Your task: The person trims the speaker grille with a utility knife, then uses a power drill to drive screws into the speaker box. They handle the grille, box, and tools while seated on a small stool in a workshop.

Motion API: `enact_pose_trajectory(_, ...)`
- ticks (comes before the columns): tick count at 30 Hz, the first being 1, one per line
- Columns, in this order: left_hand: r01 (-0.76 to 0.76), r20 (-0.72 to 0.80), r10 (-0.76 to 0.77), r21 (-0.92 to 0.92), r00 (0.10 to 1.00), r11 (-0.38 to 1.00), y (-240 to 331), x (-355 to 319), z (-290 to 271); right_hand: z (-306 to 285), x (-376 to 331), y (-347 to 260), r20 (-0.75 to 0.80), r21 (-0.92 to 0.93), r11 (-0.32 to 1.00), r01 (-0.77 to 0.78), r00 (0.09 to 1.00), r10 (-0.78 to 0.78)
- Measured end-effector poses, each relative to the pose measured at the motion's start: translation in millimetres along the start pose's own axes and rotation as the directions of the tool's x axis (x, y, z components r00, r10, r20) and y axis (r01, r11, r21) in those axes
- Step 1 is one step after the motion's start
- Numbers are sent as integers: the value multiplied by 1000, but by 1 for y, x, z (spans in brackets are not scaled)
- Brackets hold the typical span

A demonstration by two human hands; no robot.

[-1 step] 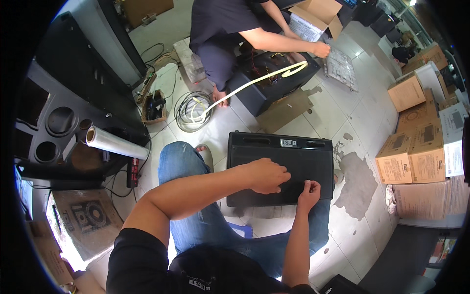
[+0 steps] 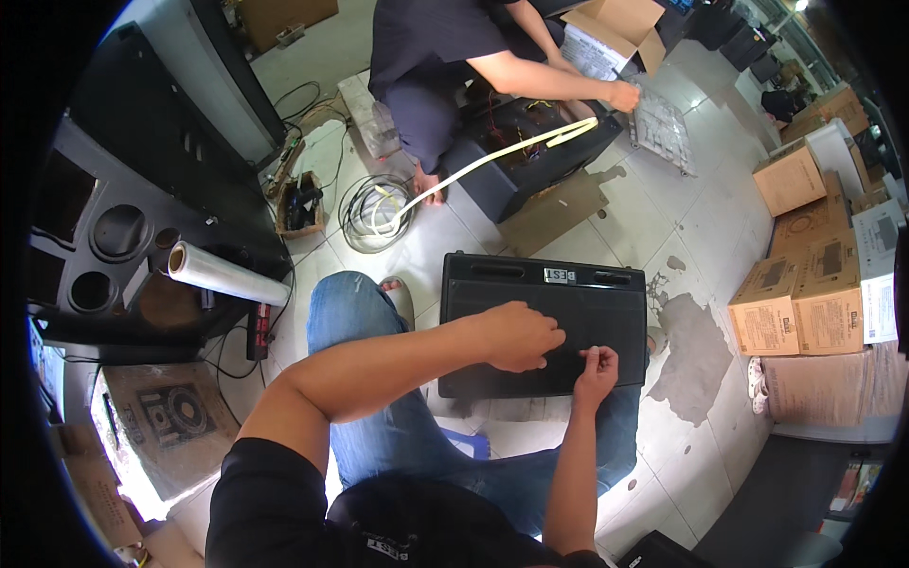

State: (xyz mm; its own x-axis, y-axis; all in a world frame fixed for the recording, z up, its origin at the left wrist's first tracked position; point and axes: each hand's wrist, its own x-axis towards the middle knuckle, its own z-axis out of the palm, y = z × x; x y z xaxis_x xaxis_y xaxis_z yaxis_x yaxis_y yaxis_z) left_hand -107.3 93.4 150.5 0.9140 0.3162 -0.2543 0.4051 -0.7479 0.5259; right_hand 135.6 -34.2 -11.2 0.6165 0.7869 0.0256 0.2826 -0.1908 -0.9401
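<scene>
Nearest in, both hands are down on the black speaker box (image 2: 606, 308), which lies flat on the floor across the person's knees, just beyond the jeans (image 2: 346, 312). The left hand (image 2: 516, 333) rests knuckles-up on the front panel, fingers curled under; whether they close on anything, I cannot tell. The right hand (image 2: 597, 364) sits at the near edge, thumb and forefinger pinched tight together, and whatever is between them is too small to make out. Against the earlier picture, nothing has shifted: same hands, same spots, box unmoved, so the work at that near edge is holding steady.

Further left, a roll of clear wrap (image 2: 227, 275) lies against a dark cabinet. Beyond it is a coil of cable (image 2: 369, 213). At the far side a co-worker's hand (image 2: 623, 95) reaches to a second black box, their head cut off by the frame. Cardboard boxes (image 2: 805, 303) are stacked to the right.
</scene>
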Motion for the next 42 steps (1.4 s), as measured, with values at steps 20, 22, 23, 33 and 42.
enact_pose_trajectory(20,111,243,-103,-19,965,994,-9,6,1,71,-27,-71,207,269,911,313,905,-372)
enact_pose_trajectory(22,84,239,-70,-47,968,995,-9,6,3,92,-27,-14,256,264,952,157,940,-226)
enact_pose_trajectory(23,87,235,-70,-60,970,994,-12,4,4,90,-24,-9,269,182,937,299,901,-340)
enact_pose_trajectory(33,128,335,-109,-35,936,991,-10,-4,-11,74,-34,-35,298,398,914,76,932,-207)
enact_pose_trajectory(42,141,347,-115,-49,931,989,-4,6,-12,71,-21,-22,323,315,947,55,933,-161)
